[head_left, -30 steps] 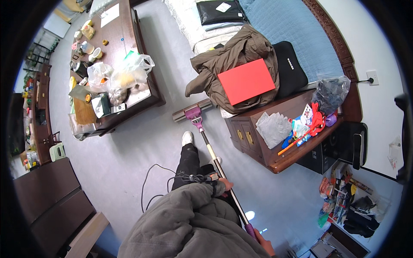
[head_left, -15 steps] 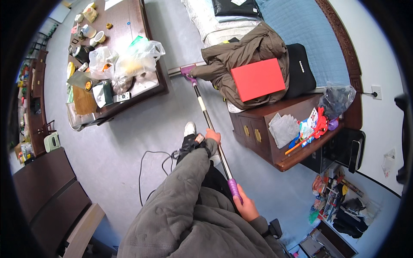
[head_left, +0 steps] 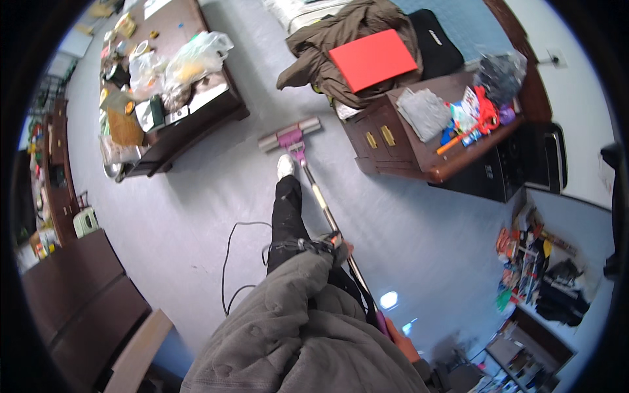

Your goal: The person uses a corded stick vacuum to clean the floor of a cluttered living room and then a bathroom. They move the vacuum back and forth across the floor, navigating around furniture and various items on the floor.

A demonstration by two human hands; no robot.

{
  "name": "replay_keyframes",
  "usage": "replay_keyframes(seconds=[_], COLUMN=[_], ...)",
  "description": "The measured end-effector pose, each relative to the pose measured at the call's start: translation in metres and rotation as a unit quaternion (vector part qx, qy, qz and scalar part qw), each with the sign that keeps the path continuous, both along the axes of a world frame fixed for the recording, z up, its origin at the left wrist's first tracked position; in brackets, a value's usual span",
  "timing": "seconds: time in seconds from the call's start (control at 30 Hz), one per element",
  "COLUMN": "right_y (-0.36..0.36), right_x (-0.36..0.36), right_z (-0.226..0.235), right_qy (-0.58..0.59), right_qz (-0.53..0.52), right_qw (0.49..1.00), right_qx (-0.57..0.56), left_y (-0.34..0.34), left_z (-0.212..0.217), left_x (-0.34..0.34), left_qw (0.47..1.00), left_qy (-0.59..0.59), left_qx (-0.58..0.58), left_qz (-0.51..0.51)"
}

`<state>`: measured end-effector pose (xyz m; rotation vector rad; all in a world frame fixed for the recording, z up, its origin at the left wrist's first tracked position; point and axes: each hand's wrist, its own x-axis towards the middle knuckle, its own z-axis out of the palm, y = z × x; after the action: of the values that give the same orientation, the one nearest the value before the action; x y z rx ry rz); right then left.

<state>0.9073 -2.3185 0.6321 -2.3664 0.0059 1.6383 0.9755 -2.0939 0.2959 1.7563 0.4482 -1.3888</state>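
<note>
Grasps a purple-and-silver sponge mop (head_left: 319,196) two-handed: clasps mid-length with the left hand (head_left: 348,248), nearer the mop head (head_left: 290,136), and the purple grip (head_left: 382,323) with the right hand (head_left: 401,338), with some fingers hidden. Slants its long axis forward and leftward from both hands, floorward, beyond the white shoe (head_left: 285,166), between dark table (head_left: 196,139) and cabinet (head_left: 380,145).

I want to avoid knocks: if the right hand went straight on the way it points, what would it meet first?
Probably the left hand, farther along the mop handle that the right hand grips, though depth is hard to judge.
</note>
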Motion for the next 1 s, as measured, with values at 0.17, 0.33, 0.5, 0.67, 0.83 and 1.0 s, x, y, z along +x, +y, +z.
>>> replay_keyframes(seconds=[0.17, 0.33, 0.5, 0.67, 0.83, 1.0], right_y=[-0.045, -0.022, 0.055, 0.152, 0.218, 0.229], right_x=[-0.079, -0.119, -0.102, -0.022, 0.031, -0.003], right_z=[0.037, 0.0, -0.056, -0.086, -0.098, -0.104], right_qy=[-0.037, -0.168, -0.223, -0.235, -0.132, -0.107], right_qz=[-0.008, -0.084, -0.1, -0.175, -0.296, -0.297], right_qw=[0.999, 0.981, 0.965, 0.942, 0.936, 0.942], right_qx=[-0.018, 0.041, 0.091, 0.165, 0.135, 0.118], left_y=[-0.051, -0.027, 0.059, 0.142, 0.186, 0.195], left_z=[0.013, 0.005, -0.03, -0.056, -0.075, -0.102], left_x=[-0.073, -0.091, -0.054, 0.04, 0.122, 0.101], left_qw=[0.988, 0.865, 0.914, 0.767, 0.765, 0.929], left_qy=[0.088, 0.124, 0.043, -0.025, -0.065, -0.084], left_qx=[-0.117, -0.069, 0.011, -0.107, -0.096, 0.043], left_qz=[0.038, 0.481, 0.404, 0.632, 0.633, 0.357])
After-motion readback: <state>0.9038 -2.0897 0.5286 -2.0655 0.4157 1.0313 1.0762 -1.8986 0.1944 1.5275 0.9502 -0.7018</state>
